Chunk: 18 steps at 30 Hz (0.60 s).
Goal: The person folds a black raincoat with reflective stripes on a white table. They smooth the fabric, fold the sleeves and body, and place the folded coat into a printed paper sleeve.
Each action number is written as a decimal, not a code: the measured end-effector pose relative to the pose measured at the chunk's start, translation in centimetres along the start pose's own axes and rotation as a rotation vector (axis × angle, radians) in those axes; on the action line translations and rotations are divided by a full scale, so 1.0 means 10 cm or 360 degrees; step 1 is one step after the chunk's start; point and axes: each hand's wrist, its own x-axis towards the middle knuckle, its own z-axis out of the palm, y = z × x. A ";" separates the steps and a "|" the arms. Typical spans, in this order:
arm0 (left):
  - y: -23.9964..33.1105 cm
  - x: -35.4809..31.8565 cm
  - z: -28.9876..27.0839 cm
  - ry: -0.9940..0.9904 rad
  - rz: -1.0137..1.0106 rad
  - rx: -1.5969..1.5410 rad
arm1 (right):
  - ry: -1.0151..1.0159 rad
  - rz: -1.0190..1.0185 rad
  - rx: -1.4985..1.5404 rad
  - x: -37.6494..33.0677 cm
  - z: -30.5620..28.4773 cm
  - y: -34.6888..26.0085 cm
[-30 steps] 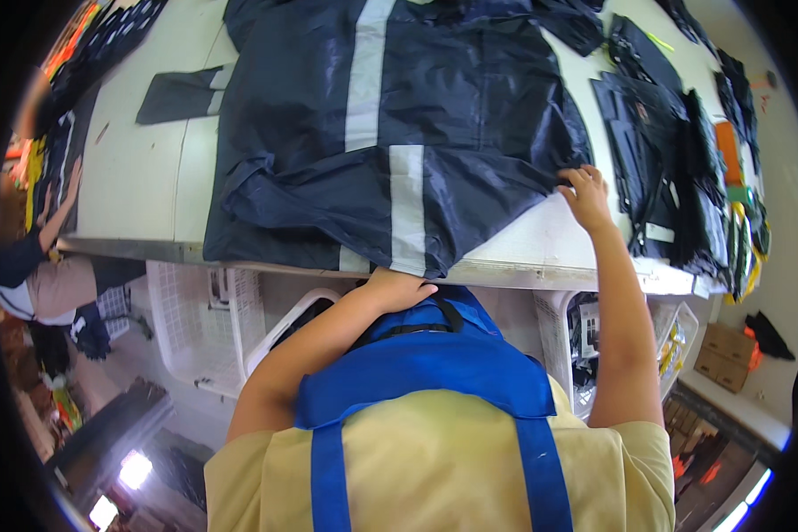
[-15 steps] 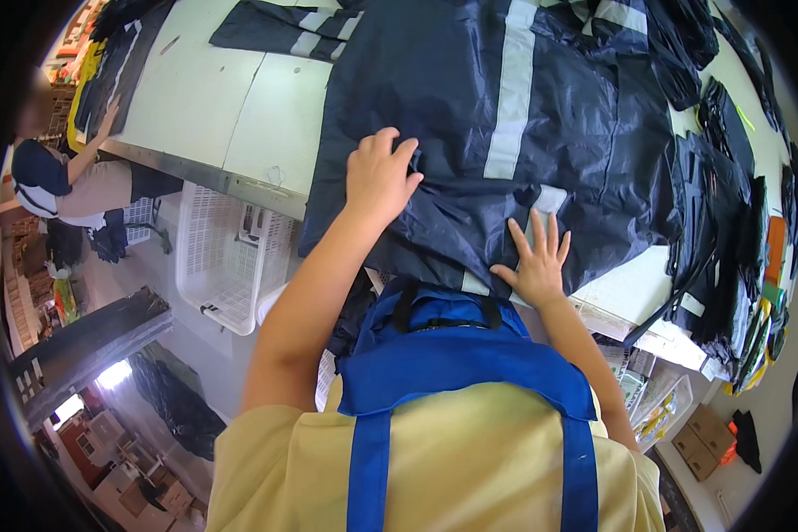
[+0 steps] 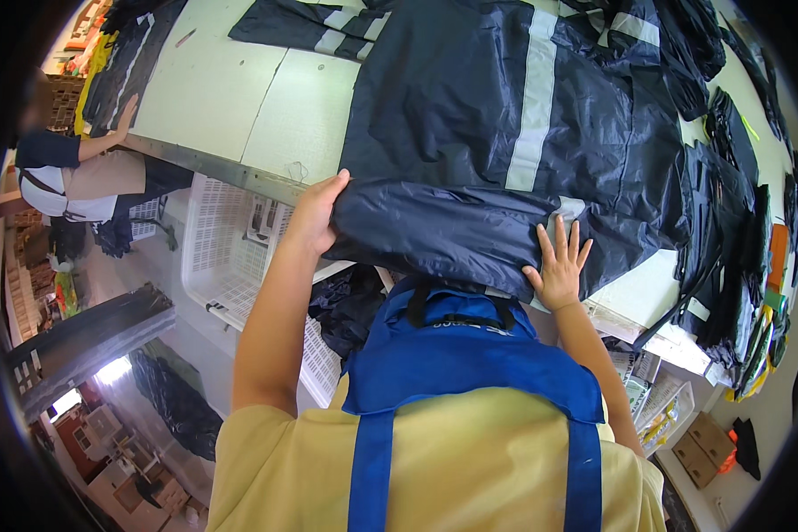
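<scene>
A dark navy rain jacket [image 3: 448, 115] with a pale reflective stripe [image 3: 531, 97] is spread over the white table. Its near edge is folded up into a broad, puffy band across the front. At the left end of that fold, my left hand [image 3: 317, 213] grips the fabric, its fingertips partly hidden at the edge. My right hand [image 3: 560, 266] lies with fingers spread on the near right part of the jacket, beside a short reflective patch [image 3: 567, 209]. Nothing is held in it.
On the white table [image 3: 301, 111] lies another dark striped piece [image 3: 306, 25]. Dark garments [image 3: 714, 213] pile up at the right. Below the table's left edge stands a white plastic crate [image 3: 213, 230]. A person [image 3: 84, 173] works at the far left with a hand on dark fabric.
My left hand has moved left and toward me, from atop the jacket to the fold's left end. The near edge now forms a smoother, fuller fold. My right hand stays spread on the jacket.
</scene>
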 end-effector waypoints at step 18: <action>0.00 -0.28 0.36 -0.0434 0.1034 0.1932 | -0.0126 -0.0015 -0.0147 0.03 -0.02 -0.06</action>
